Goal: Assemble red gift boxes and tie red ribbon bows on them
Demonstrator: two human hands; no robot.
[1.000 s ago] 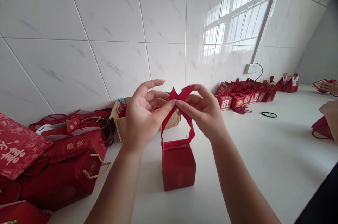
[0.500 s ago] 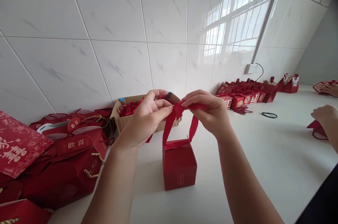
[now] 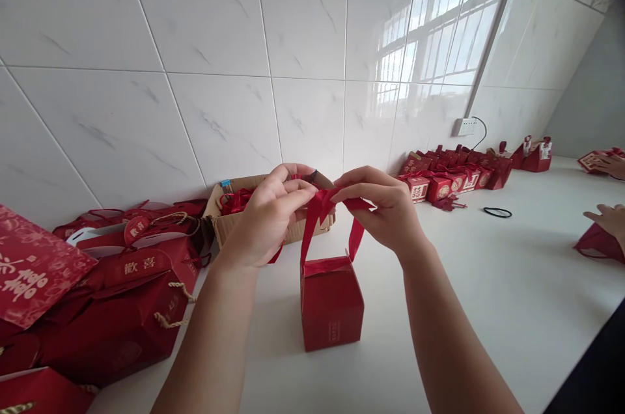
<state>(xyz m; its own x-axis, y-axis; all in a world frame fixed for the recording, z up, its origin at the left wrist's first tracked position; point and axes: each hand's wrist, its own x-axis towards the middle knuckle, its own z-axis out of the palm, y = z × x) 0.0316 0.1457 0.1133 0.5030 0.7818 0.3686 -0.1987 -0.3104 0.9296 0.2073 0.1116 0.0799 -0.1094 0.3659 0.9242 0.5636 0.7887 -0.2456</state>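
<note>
Head view: you have both hands raised in front of you, above the worktop [image 3: 469, 297], working a red ribbon [image 3: 310, 226]. Your left hand [image 3: 267, 213] is clamped on the ribbon, thumb and fingertips pinched together near the point where the strands meet. Your right hand [image 3: 385, 211] is likewise clamped on it, thumb and fingers pressed together just beside the left, with a short length of ribbon showing under the fingers. The fingertips of your 2 hands are near each other; whether they touch cannot be told. A loose ribbon end hangs below your left hand.

The ribbon drops in 2 strands to the small red box [image 3: 333, 306], 1 at each side of its top. This box stands upright on the worktop, below and between your hands, with small pale print low on its front.

Behind your left hand is a cardboard tray [image 3: 225, 226], partly hidden, holding red ribbons [image 3: 237, 200]. To your left, large red gift boxes [image 3: 122, 319] with twisted cord handles are heaped together, a patterned red item [image 3: 41, 271] among them. To your right, small red boxes [image 3: 446, 174] are grouped along the tiled wall [image 3: 219, 114], and a black loop [image 3: 497, 212] lies near them. At the far right, a co-worker's hand [image 3: 611, 220] is on a dark red item [image 3: 598, 245].
</note>
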